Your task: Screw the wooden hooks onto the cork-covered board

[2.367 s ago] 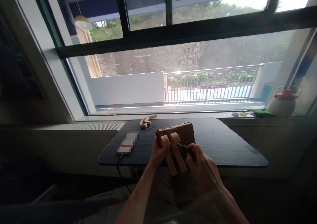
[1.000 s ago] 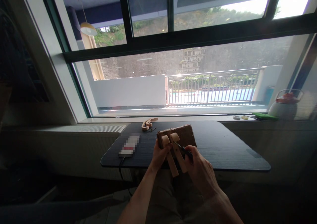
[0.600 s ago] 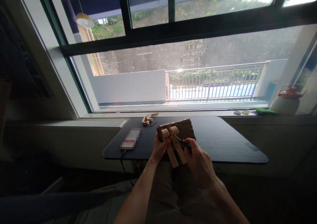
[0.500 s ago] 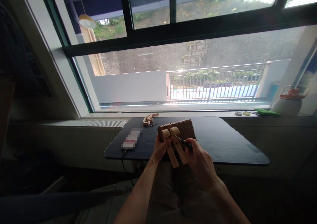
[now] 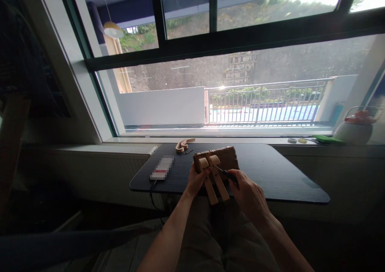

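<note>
My left hand is closed around the left side of a rough brown wooden board, tilted above the table's near edge. Two pale wooden pieces with curled upper ends lie side by side against the board: a left one under my left thumb, and a right one. In my closed right hand is a screwdriver with a dark handle. Its thin shaft points up and left, and its tip meets the right piece just below the curl. Whether a screw sits there is too small to tell.
On the dark table lie curved wooden pieces, with small dark screw-like bits beside them. A blurred-out device with a cable rests at the left. The windowsill holds a white pot and a green item.
The whole view has shifted slightly, so everything appears a little further right. Both hands keep their holds, and the screwdriver tip stays at the right wooden piece.
</note>
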The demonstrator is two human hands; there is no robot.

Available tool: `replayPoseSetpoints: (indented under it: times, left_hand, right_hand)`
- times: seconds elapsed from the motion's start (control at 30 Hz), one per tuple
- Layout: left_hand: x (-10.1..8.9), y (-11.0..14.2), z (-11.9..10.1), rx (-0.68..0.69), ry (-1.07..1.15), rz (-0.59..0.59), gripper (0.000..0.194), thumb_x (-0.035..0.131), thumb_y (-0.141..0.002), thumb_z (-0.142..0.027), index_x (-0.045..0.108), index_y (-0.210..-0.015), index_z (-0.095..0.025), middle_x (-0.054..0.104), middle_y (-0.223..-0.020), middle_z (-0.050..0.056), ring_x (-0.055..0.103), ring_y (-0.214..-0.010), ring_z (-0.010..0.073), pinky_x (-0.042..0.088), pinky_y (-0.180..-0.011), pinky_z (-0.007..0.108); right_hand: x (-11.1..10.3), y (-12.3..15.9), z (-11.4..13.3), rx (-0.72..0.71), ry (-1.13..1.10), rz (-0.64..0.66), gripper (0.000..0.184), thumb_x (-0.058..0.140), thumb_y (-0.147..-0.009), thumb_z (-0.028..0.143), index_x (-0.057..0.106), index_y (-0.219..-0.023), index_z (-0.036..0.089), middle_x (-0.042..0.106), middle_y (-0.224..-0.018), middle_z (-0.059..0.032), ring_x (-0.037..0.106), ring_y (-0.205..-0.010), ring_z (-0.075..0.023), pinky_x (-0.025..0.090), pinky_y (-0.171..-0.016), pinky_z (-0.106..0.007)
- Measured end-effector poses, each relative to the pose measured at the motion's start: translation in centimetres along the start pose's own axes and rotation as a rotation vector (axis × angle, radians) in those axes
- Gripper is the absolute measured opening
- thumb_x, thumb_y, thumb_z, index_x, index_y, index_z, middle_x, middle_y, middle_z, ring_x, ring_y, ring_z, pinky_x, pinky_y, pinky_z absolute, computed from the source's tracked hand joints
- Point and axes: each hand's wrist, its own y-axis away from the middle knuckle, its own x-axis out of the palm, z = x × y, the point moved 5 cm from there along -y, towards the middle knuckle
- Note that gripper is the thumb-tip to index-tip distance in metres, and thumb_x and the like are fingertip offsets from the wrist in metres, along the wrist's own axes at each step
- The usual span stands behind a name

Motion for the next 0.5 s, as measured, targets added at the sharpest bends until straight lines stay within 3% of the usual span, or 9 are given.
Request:
replayPoseSetpoints:
  times: [0.5]
  left_hand:
    - [0.07, 0.0, -0.03, -0.002, 0.041, 0.015, 0.046, 0.077, -0.06, -0.03, 0.057, -0.099, -0.017, 0.067, -0.086, 0.003, 0.062, -0.078, 0.018, 0.049, -0.067, 0.025]
  right_hand:
    - [-0.36, -0.98, 0.35, -0.089, -0.01, -0.016, 0.022, 0.041, -0.089, 0.026, 0.054, -0.105, 0.022, 0.067, -0.094, -0.0031, 0.064, -0.078, -0.0184, 0.042, -0.061, -0.029]
